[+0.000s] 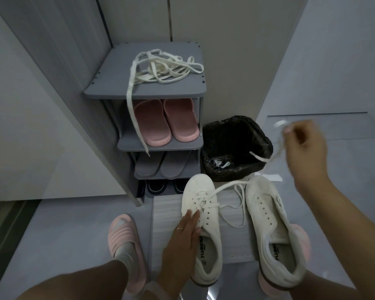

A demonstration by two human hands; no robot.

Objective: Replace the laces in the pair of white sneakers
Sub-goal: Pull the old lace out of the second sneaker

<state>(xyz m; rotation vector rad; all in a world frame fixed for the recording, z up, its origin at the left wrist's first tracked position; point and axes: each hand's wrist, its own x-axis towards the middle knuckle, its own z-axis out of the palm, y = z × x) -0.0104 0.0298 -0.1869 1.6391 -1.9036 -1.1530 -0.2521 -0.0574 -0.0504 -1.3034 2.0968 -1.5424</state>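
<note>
Left hand (183, 239) flat, fingers straight, pressing the left sneaker (201, 230) at 6 o'clock. Right hand (305, 152) raised at 3 o'clock, blurred, fingers pinching a lace (227, 186) that runs taut from that sneaker's eyelets. Right sneaker (271, 230) just beside at 5, eyelets bare. Loose laces (165, 69) piled on the rack (108, 88) at 12. Bin (236, 146) between rack and right hand.
</note>
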